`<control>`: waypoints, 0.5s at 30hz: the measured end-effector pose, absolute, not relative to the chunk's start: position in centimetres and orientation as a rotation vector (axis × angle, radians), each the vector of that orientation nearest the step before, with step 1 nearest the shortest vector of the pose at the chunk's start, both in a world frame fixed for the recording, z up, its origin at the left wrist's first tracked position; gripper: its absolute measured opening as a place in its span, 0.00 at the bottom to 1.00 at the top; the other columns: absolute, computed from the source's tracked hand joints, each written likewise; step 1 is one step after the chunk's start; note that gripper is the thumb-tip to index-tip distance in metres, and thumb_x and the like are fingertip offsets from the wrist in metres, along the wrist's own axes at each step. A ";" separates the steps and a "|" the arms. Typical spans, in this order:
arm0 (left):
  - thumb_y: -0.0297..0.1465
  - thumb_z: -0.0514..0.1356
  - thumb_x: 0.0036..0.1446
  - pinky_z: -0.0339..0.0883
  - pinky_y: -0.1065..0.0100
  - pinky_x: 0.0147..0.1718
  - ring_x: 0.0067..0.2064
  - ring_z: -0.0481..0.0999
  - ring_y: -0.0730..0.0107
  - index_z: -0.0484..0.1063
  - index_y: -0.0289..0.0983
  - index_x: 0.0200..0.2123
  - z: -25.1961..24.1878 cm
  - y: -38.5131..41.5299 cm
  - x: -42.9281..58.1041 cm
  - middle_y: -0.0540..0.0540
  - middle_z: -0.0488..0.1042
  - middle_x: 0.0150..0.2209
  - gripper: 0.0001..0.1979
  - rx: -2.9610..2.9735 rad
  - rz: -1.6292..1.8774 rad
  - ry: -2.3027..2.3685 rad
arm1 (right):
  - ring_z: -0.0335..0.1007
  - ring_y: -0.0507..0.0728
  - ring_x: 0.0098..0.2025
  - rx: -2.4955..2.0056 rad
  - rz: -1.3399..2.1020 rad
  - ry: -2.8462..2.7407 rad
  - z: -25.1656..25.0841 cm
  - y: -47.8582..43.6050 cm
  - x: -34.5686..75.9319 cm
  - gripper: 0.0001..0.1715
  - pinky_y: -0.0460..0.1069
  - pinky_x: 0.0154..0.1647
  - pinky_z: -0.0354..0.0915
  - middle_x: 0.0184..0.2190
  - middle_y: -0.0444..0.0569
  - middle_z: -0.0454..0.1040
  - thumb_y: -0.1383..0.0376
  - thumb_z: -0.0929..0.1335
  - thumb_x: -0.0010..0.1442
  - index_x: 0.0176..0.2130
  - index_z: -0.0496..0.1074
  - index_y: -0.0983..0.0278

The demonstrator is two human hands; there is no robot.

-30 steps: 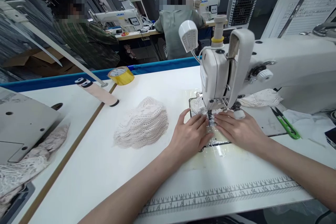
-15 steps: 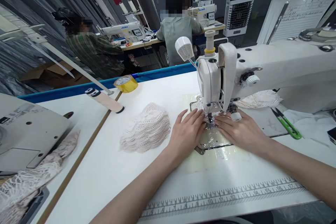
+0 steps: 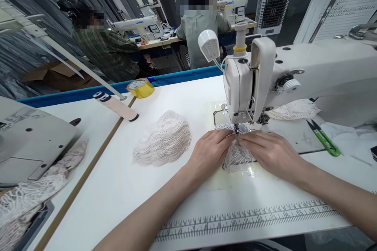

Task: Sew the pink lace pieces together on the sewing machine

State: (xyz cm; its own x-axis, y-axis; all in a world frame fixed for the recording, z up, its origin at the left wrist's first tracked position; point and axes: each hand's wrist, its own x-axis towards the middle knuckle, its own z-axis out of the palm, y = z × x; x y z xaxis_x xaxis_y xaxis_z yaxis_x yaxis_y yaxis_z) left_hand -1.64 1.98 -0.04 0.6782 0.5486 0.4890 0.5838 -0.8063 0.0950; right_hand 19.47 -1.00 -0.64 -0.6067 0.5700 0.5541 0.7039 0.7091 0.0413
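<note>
My left hand (image 3: 210,150) and my right hand (image 3: 269,153) meet in front of the needle of a white sewing machine (image 3: 294,76). Both pinch a small piece of white lace (image 3: 235,158) that lies bunched on the machine bed between them. Their fingertips nearly touch just below the presser foot (image 3: 236,127). A pile of lace pieces (image 3: 165,139) lies on the table to the left of my left hand.
Green thread snips (image 3: 324,138) and more lace (image 3: 294,110) lie right of the machine head. A yellow tape roll (image 3: 140,87) and a thread cone (image 3: 116,106) sit at the back left. A printed ruler (image 3: 250,219) runs along the table's near edge. Two people work at machines behind.
My hands lay flat beside the presser foot before. They have drawn back toward me and now pinch the lace piece, which is bunched up in front of the needle.
</note>
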 end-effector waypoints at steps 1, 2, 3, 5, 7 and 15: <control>0.25 0.50 0.65 0.69 0.64 0.43 0.48 0.74 0.66 0.69 0.35 0.49 -0.2 2.1 -1.6 0.44 0.75 0.48 0.12 -2.851 -0.755 -0.953 | 0.73 0.56 0.43 -0.994 -0.309 -2.415 -0.7 -1.0 19.4 0.16 0.51 0.40 0.67 0.45 0.50 0.77 0.77 0.62 0.61 0.45 0.73 0.69; 0.25 0.51 0.65 0.69 0.63 0.44 0.48 0.73 0.65 0.69 0.35 0.49 -0.4 2.1 -1.5 0.44 0.75 0.47 0.13 -2.874 -0.720 -0.964 | 0.73 0.57 0.43 -1.022 -0.284 -2.425 -0.8 -1.0 19.3 0.15 0.51 0.40 0.67 0.45 0.50 0.77 0.76 0.63 0.61 0.45 0.73 0.69; 0.26 0.51 0.64 0.69 0.61 0.44 0.47 0.73 0.64 0.69 0.35 0.49 -0.5 2.0 -1.4 0.44 0.75 0.46 0.13 -2.889 -0.687 -0.978 | 0.73 0.57 0.43 -1.058 -0.276 -2.431 -0.9 -1.0 19.2 0.14 0.52 0.40 0.67 0.45 0.50 0.77 0.75 0.63 0.62 0.44 0.73 0.68; 0.28 0.53 0.64 0.67 0.58 0.47 0.47 0.73 0.63 0.70 0.36 0.50 -0.5 1.7 -1.2 0.44 0.75 0.46 0.13 -2.893 -0.642 -0.994 | 0.73 0.57 0.43 -1.129 -0.308 -2.436 -0.9 -0.9 19.2 0.11 0.52 0.39 0.67 0.45 0.51 0.77 0.71 0.63 0.63 0.42 0.74 0.68; 0.30 0.54 0.63 0.62 0.54 0.52 0.47 0.73 0.63 0.71 0.37 0.50 -0.4 1.3 -1.1 0.44 0.75 0.48 0.13 -2.849 -0.629 -1.001 | 0.73 0.57 0.42 -1.187 -0.370 -2.441 -1.0 -0.7 19.3 0.12 0.52 0.40 0.66 0.46 0.52 0.77 0.69 0.61 0.65 0.43 0.73 0.68; 0.35 0.54 0.64 0.51 0.49 0.60 0.51 0.71 0.61 0.72 0.38 0.50 -0.5 0.4 -0.5 0.44 0.76 0.49 0.15 -2.676 -0.570 -0.978 | 0.72 0.59 0.45 -1.271 -0.482 -2.508 -1.0 -0.3 19.6 0.19 0.53 0.45 0.64 0.42 0.57 0.78 0.67 0.59 0.66 0.53 0.68 0.73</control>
